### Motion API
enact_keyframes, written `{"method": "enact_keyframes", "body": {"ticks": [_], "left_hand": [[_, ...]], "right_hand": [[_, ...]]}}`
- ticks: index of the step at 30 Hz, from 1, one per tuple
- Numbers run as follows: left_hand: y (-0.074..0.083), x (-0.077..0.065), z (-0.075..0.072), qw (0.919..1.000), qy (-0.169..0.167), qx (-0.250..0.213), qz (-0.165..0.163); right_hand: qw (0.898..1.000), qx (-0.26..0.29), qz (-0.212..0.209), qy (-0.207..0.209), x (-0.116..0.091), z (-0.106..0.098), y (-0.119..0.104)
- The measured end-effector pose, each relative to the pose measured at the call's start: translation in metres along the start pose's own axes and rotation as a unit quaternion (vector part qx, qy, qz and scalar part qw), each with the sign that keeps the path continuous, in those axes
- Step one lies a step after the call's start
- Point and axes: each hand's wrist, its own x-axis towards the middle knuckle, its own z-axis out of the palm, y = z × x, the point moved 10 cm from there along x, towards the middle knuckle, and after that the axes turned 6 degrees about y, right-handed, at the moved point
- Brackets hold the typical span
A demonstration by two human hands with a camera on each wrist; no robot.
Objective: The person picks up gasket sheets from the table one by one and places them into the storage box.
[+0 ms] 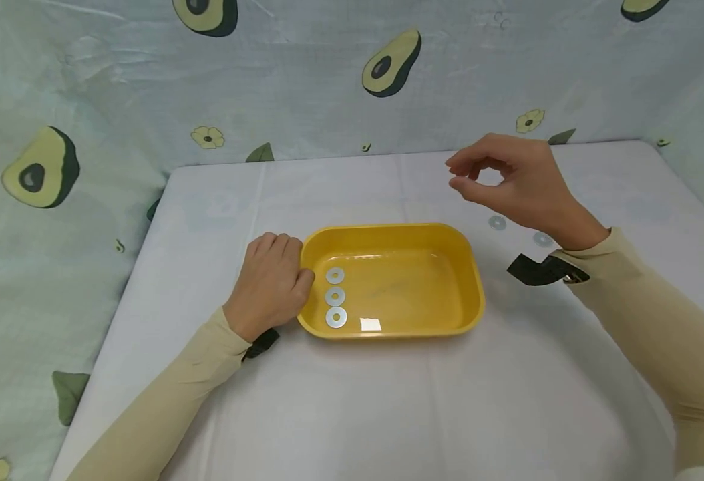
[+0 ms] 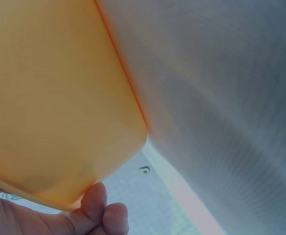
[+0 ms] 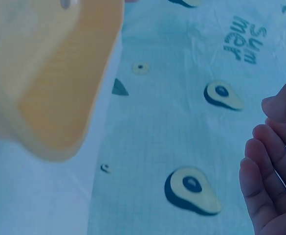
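A yellow tray (image 1: pixel 400 287) lies on the white-covered table. My left hand (image 1: pixel 274 280) grips its left rim; the left wrist view shows the fingertips (image 2: pixel 94 200) against the underside of the rim. Inside the tray, three flat metal washers (image 1: pixel 335 296) form a column along the left side. My right hand (image 1: pixel 505 177) hovers beyond the tray's far right corner, thumb and forefinger close together with a small gap and nothing seen between them. Below it on the cloth lie two more washers, one nearer washer (image 1: pixel 542 238) by the wrist and one farther washer (image 1: pixel 497 222).
The white cloth (image 1: pixel 352 407) covers the table to its far edge. Behind and to the left hangs a pale green sheet (image 1: pixel 304 73) printed with avocados. Dark straps (image 1: pixel 547 270) circle both wrists over the sleeves.
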Motion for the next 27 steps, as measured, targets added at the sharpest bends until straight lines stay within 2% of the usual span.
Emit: {"method": "enact_keyframes", "body": {"ticks": [4,9,14,20,27], "left_hand": [[-0.001,-0.001,-0.002,1.0,0.002,0.0,0.002],[-0.005,-0.003,-0.004,1.0,-0.002,-0.001,-0.002],[-0.009,-0.006,-0.005,0.9998,-0.016,-0.003,-0.012],[-0.013,-0.009,-0.007,0.9993,-0.031,-0.004,-0.021],[-0.014,-0.011,-0.012,0.9996,-0.023,-0.007,-0.018]], "right_hand": [[0.998,0.042,0.036,0.036,-0.012,-0.015,0.019],[0.993,0.042,0.09,0.067,-0.03,-0.028,0.043],[0.989,0.014,0.132,0.072,-0.047,-0.036,0.06],[0.979,0.01,0.192,0.065,-0.067,-0.042,0.084],[0.974,-0.011,0.219,0.049,-0.086,-0.047,0.102]]}}
